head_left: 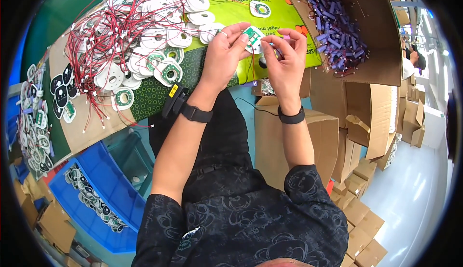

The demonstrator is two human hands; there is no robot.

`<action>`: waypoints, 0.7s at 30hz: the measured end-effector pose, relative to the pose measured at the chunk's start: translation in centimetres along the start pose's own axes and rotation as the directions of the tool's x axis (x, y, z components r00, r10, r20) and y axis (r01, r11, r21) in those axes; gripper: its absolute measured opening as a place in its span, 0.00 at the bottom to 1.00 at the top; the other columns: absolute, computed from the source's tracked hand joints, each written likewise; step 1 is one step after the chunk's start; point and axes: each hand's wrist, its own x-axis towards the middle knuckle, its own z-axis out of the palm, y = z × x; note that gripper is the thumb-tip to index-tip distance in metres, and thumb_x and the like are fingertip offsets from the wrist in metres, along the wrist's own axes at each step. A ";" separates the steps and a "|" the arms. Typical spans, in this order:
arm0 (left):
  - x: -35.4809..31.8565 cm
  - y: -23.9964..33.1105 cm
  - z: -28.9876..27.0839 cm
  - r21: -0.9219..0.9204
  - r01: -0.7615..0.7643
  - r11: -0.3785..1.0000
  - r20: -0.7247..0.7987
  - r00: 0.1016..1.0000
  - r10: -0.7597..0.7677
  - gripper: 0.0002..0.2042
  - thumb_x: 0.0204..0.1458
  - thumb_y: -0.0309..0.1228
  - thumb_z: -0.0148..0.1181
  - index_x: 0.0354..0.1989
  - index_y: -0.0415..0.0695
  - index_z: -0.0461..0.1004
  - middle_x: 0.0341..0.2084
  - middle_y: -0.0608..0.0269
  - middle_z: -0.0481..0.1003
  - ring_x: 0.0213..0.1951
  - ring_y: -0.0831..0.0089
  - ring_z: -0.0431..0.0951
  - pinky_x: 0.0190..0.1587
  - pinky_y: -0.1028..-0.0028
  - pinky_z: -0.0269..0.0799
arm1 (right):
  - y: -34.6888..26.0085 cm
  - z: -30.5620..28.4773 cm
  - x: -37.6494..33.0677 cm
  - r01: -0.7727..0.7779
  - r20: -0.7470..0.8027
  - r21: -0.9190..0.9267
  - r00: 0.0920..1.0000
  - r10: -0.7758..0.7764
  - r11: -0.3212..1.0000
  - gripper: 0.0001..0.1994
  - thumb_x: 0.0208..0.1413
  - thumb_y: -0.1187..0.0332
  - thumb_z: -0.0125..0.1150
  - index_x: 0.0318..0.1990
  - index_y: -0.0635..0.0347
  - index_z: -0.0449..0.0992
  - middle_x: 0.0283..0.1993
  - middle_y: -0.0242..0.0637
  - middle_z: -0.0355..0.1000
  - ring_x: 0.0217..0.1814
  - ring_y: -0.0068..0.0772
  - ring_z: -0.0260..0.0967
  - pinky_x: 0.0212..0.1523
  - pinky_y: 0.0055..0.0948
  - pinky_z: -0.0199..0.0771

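In front of me, my left hand [223,57] is closed on the edge of a small white plastic piece with a green circuit board [252,40]. Its thumb lies on the near side, and a red wire hangs below the piece. Just to the right, my right hand [285,62] has thumb and fingers pinched together; a small dark bit shows between them, too hidden to name. To the left lies a heap of white discs [155,38], tangled with red and black wires [103,28]. One separate white piece with a green ring board [261,9] lies beyond my hands.
A cardboard box of purple cylindrical cells [333,26] stands at the right. Black oval pieces [61,95] and another pile of boards [34,132] lie at far left. Below is a blue bin [103,180] holding parts. Cardboard boxes [299,141] stand at lower right.
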 end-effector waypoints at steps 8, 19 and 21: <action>0.0 0.0 0.0 0.063 -0.034 0.997 0.014 0.999 0.034 0.16 0.66 0.26 0.53 0.59 0.32 0.65 0.50 0.52 0.76 0.50 0.69 0.80 0.51 0.70 0.81 | 0.5 0.6 0.1 0.084 -0.034 -0.062 0.996 -0.086 0.995 0.08 0.51 0.75 0.71 0.39 0.57 0.83 0.52 0.37 0.65 0.38 0.28 0.63 0.39 0.27 0.71; 0.3 0.0 0.3 0.080 -0.046 0.996 0.001 0.999 0.046 0.14 0.64 0.24 0.54 0.57 0.35 0.69 0.49 0.55 0.77 0.49 0.72 0.79 0.51 0.71 0.81 | 0.4 1.1 0.9 0.088 -0.029 0.013 0.996 -0.087 0.996 0.06 0.51 0.77 0.70 0.37 0.60 0.85 0.59 0.32 0.70 0.41 0.20 0.69 0.30 0.17 0.67; 0.4 0.0 0.2 0.047 -0.054 0.997 0.006 0.999 0.054 0.14 0.64 0.24 0.55 0.57 0.36 0.68 0.49 0.56 0.77 0.49 0.73 0.79 0.50 0.71 0.81 | 0.1 1.0 1.2 0.093 -0.025 0.014 0.995 -0.093 0.996 0.06 0.51 0.77 0.71 0.37 0.60 0.85 0.60 0.32 0.69 0.42 0.20 0.70 0.31 0.17 0.69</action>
